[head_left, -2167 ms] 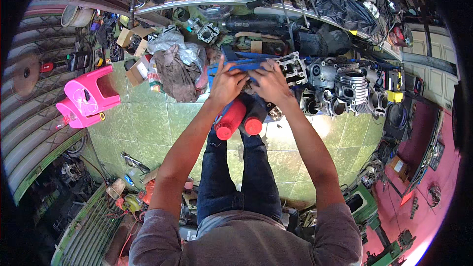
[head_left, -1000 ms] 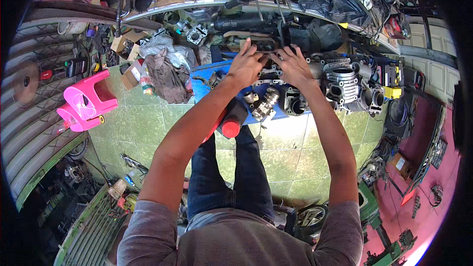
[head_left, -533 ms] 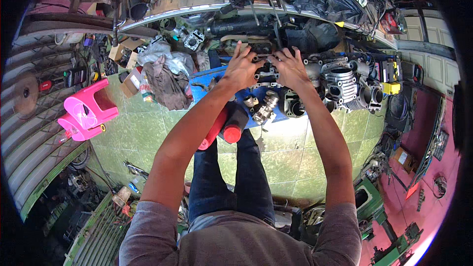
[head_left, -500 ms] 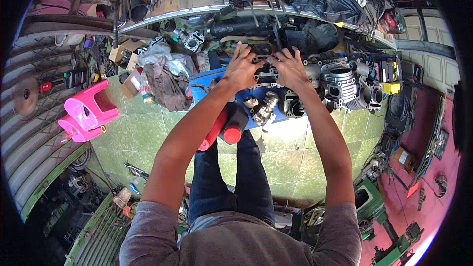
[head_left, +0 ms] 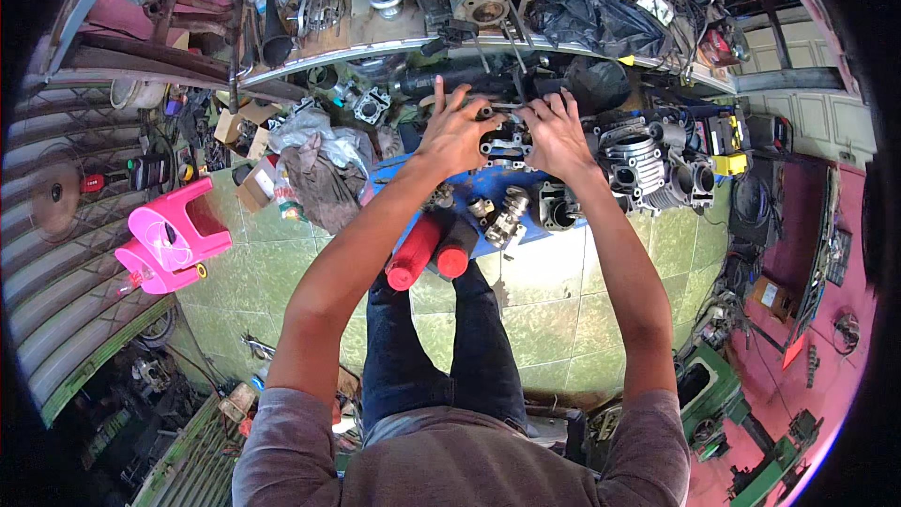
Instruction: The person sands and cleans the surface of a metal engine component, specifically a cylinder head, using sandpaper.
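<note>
Both my arms stretch forward to a metal engine part (head_left: 508, 147), seemingly a cylinder head, over a blue surface (head_left: 537, 240). My left hand (head_left: 455, 134) grips its left side, with one finger raised off it. On the right side, my right hand (head_left: 557, 134) holds on with bent fingers. The hands hide the part's ends and some fingertips. A shiny metal engine piece (head_left: 508, 218) lies closer to me. Beside it are a red bottle (head_left: 414, 250) and a dark bottle (head_left: 457, 242) with a red cap. A hollow cylinder block (head_left: 557, 207) sits below my right wrist.
Finned engine cylinders (head_left: 631, 158) crowd the right side. Crumpled rags (head_left: 324, 178) lie left, beyond them a pink plastic stool (head_left: 175, 235). A cluttered bench (head_left: 375, 47) with a black plastic bag (head_left: 601, 9) spans the far side. A green machine (head_left: 706, 385) stands at lower right.
The whole view has shifted slightly, showing more of the far bench. Both hands stay on the engine part, with small finger movements; the left hand's raised finger stands farther out.
</note>
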`<action>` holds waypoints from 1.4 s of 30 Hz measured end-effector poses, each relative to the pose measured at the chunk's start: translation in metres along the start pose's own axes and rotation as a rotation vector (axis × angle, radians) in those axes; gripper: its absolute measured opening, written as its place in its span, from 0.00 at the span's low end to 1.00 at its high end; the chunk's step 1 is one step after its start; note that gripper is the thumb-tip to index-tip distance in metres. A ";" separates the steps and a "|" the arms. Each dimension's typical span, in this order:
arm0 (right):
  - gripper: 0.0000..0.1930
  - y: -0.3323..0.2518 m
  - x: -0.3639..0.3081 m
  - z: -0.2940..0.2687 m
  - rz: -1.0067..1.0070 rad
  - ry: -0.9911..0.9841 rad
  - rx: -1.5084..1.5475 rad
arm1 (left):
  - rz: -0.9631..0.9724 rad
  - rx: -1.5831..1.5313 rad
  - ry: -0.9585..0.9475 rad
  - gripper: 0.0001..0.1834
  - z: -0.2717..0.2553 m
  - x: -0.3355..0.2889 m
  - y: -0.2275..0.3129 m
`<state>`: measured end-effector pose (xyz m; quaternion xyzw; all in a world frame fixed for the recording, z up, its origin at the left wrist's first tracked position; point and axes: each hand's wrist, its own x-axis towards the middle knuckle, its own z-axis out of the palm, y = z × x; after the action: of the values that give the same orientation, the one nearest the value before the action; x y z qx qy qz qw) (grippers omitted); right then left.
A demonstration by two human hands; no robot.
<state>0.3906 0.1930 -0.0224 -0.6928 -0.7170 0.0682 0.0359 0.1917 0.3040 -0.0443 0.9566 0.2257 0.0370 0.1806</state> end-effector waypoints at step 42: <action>0.35 -0.203 0.189 -0.434 -0.268 0.932 -0.278 | 0.237 0.526 0.884 0.45 -0.510 -0.056 -0.061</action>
<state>0.2462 0.3967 0.4284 -0.5497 -0.7096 -0.3498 0.2681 0.0381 0.4978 0.4095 0.8816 0.1722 0.3994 -0.1833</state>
